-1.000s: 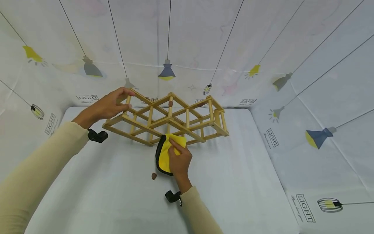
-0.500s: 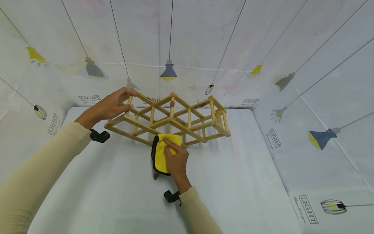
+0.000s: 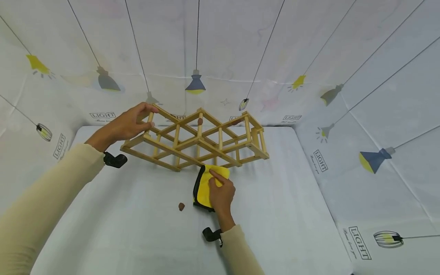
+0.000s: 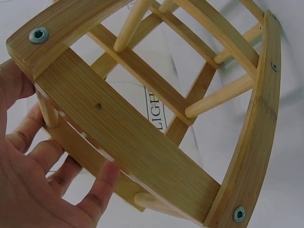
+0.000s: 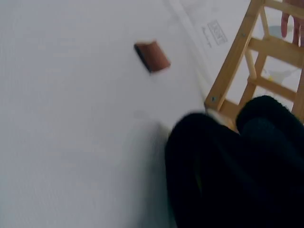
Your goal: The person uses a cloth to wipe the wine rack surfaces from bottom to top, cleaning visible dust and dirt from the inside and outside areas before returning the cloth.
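In the head view, the left hand (image 3: 127, 124) grips the end of a lattice wooden rack (image 3: 199, 140) on the white surface (image 3: 137, 225), while the right hand (image 3: 222, 194) pinches a soft yellow cloth (image 3: 205, 191) at its near side, a brown piece (image 3: 181, 206) lying leftward. The left wrist view shows grained slats (image 4: 128, 133), round dowels (image 4: 221, 97) and socket-head bolts (image 4: 39, 35). In the right wrist view, dark folds (image 5: 237, 175) hide the right hand, the rack's edge close behind, the surface stretching left.

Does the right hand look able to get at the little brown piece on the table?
Probably yes: the little brown piece lies uncovered near the yellow cloth, though the right hand holds that cloth and might need to release it first.
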A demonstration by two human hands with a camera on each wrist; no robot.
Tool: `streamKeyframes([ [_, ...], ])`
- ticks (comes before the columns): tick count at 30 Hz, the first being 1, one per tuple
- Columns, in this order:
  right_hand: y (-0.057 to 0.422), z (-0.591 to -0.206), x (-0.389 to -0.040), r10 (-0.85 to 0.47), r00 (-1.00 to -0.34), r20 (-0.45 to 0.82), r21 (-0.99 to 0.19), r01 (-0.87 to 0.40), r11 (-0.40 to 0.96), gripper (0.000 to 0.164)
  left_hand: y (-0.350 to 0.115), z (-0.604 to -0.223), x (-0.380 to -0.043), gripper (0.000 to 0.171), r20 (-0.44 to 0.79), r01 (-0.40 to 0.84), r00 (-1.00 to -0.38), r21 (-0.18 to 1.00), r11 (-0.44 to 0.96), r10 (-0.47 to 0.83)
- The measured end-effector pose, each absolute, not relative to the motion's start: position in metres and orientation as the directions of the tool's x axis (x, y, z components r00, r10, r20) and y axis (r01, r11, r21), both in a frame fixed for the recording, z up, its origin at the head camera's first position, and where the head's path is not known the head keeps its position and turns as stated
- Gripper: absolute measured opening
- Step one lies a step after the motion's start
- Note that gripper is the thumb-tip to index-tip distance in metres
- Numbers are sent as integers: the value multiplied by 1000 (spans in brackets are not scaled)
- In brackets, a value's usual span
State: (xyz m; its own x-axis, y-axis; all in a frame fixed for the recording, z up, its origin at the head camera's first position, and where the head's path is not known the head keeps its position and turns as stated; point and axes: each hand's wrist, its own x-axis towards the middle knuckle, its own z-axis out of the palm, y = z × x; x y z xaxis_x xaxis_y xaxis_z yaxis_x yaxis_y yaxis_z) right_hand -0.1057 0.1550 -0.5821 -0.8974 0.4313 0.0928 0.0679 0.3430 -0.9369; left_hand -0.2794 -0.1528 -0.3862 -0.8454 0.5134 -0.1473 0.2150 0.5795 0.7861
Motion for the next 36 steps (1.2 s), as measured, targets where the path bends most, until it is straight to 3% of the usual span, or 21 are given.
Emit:
streamKeyframes([
  [5,133,-571,-107,354,-904,240,-951,-146,273,34,-152,-388,-280,54,-151,206,-846,792,575,511],
  [8,126,-567,-110,321,-922,219,-963,-150,226,34,-152,-390,-279,55,-154,202,-846,793,575,510],
  [14,147,-578,-108,369,-927,69,-954,47,296,35,-153,-390,-279,55,-152,210,-842,791,574,517],
  [22,190,-579,-103,460,-878,-130,-833,348,429,32,-154,-386,-278,55,-157,204,-843,792,576,515],
  [25,187,-575,-101,416,-905,-91,-878,269,395,31,-154,-385,-277,54,-158,206,-845,785,585,511],
  [29,172,-565,-103,299,-952,73,-950,25,312,32,-153,-386,-278,54,-157,207,-846,784,585,510],
  [31,163,-561,-105,258,-959,120,-954,-39,297,34,-152,-386,-278,54,-158,204,-846,787,582,510],
  [34,157,-562,-109,253,-962,101,-947,-15,321,34,-151,-387,-279,54,-161,201,-846,787,583,509],
  [36,160,-565,-110,294,-955,42,-928,72,366,34,-150,-387,-279,54,-162,205,-845,784,586,510],
])
